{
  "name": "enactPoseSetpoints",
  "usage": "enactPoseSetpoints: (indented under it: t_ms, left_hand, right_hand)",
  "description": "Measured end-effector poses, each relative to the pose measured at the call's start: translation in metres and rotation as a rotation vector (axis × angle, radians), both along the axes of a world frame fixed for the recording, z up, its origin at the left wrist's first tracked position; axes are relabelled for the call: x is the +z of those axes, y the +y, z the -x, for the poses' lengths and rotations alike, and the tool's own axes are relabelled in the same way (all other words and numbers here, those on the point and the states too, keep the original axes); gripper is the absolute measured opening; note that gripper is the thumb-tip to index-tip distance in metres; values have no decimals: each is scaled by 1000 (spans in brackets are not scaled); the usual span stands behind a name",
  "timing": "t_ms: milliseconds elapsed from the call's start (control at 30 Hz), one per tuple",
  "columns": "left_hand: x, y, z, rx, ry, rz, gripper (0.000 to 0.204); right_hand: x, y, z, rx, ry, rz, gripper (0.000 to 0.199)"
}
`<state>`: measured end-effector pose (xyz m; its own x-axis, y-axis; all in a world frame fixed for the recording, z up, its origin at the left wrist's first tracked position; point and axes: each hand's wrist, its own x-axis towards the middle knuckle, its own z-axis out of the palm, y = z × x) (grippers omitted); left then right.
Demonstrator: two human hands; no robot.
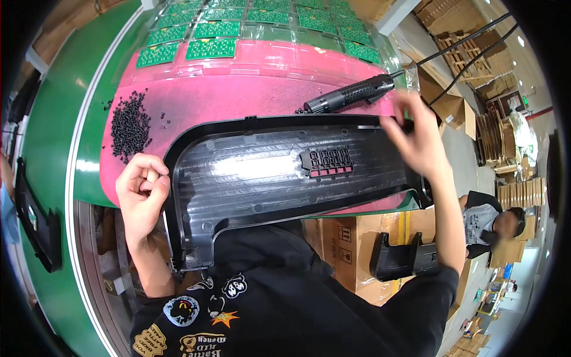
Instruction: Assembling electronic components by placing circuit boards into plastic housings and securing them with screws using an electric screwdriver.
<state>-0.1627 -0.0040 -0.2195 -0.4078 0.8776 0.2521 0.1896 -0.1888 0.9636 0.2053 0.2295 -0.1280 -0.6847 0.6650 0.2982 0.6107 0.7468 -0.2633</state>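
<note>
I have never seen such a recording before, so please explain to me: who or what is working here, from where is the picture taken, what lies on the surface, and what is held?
No machine works here: a person uses two bare hands. The single picture comes from a wide camera on the person's head, looking down, so straight edges bend. On a pink mat lies a large black plastic panel. Beside it are a heap of small black screws, a black electric screwdriver with a cable, and clear trays of green circuit boards. The left hand is curled at the panel's left edge; what it holds is hidden. The right hand, blurred, is at the panel's upper right edge. Another person sits at lower right.
</note>
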Motion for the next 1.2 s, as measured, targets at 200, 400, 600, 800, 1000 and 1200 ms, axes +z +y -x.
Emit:
enactPoseSetpoints:
  t_ms: [200,400,600,800,1000,1200]
  left_hand:
    - [-6,1,10,127,-137,-229,30]
    - [-9,1,8,127,-187,-294,32]
    - [-6,2,10,110,-212,-281,33]
    - [23,7,6,105,-210,-144,41]
    - [102,46,-38,-175,315,-29,69]
    - [120,80,-64,-361,418,63,72]
  right_hand:
    - [-14,151,42,-112,-300,-363,51]
    - [-51,198,56,-231,-518,-241,72]
    - [-36,186,59,-198,-266,-402,75]
    - [4,41,113,211,767,438,80]
    - [30,-67,123,384,911,930,92]
    - [6,-73,96,376,884,554,72]
